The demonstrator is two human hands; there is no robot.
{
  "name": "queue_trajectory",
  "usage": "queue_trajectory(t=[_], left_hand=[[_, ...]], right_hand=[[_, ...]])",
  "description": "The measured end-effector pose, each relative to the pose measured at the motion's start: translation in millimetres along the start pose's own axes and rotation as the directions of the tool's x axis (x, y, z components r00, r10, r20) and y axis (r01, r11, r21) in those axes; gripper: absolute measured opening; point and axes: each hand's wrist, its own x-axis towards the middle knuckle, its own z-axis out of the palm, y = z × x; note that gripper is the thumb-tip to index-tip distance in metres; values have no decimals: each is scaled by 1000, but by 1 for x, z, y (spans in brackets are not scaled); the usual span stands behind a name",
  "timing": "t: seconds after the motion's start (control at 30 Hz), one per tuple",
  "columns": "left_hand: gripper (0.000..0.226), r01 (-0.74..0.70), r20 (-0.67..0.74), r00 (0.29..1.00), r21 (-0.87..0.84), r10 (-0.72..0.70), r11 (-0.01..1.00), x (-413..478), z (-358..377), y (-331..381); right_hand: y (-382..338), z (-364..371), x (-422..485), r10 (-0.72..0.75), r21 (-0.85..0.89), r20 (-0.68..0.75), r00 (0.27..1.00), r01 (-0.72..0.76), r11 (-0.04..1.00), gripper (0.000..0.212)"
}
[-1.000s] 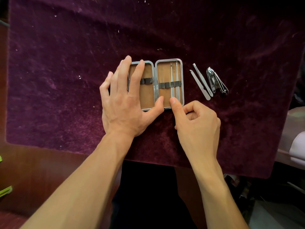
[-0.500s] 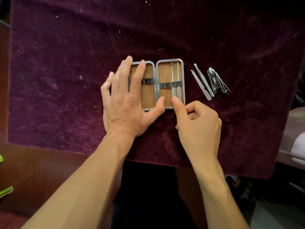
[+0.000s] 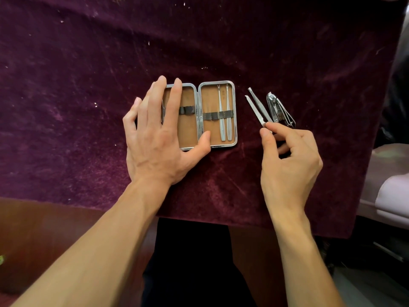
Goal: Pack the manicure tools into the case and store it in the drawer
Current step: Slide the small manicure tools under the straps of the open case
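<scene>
The open manicure case [image 3: 217,96] lies flat on the purple cloth, tan inside with a metal rim and dark elastic bands. Two slim metal tools [image 3: 225,116] sit under the band in its right half. My left hand [image 3: 159,138] lies flat on the left half, fingers spread, thumb at the hinge's near end. To the right lie tweezers [image 3: 256,105] and a nail clipper [image 3: 277,110]. My right hand [image 3: 287,160] touches the near end of the tweezers with thumb and forefinger tips; a firm grip cannot be told.
The purple velvet cloth [image 3: 88,85] covers a dark wooden table [image 3: 44,229] whose near edge shows at the lower left. Pale furniture [image 3: 391,196] stands past the cloth's right edge.
My right hand has left the case's lower right edge and moved right to the near end of the tweezers. My left hand has stayed on the case.
</scene>
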Motion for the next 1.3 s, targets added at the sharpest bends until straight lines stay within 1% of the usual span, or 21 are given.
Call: queue_trajectory(t=[0.23,0.47,0.6,0.87,0.93,1.13,1.17,1.2,1.23,1.27,1.3], left_hand=[[99,4,0,1000,26,-4,1000,0,0,0],[99,7,8,1000,22,-7,1000,0,-1,0],[98,6,-5,1000,16,-6,1000,0,-1,0],[98,6,-6,1000,9,-6,1000,0,0,0],[98,8,0,1000,9,-8,1000,0,0,0],[98,8,-1,1000,5,-8,1000,0,0,-1],[98,10,0,1000,2,-10,1000,0,-1,-1],[98,12,0,1000,3,-12,1000,0,-1,-1],[98,14,-2,1000,6,-14,1000,0,-1,0],[98,14,-4,1000,10,-14,1000,0,-1,0],[98,12,-4,1000,12,-12,1000,0,-1,0]], right_hand=[[3,2,2,21,63,-43,999,-19,998,15],[2,-1,3,26,29,-36,999,-25,999,17],[1,-6,10,73,26,15,997,-73,997,20],[-2,-10,14,100,37,54,994,-102,994,5],[-3,-10,14,99,19,66,993,-101,995,9],[-6,-16,17,151,-73,196,969,-139,988,10],[-8,-19,16,160,-64,214,964,-150,987,11],[-10,-20,14,176,-16,233,956,-177,984,12],[-12,-22,11,207,73,263,942,-233,970,14],[-15,-23,7,249,180,316,915,-316,932,18],[-19,-23,2,288,273,393,873,-410,870,22]])
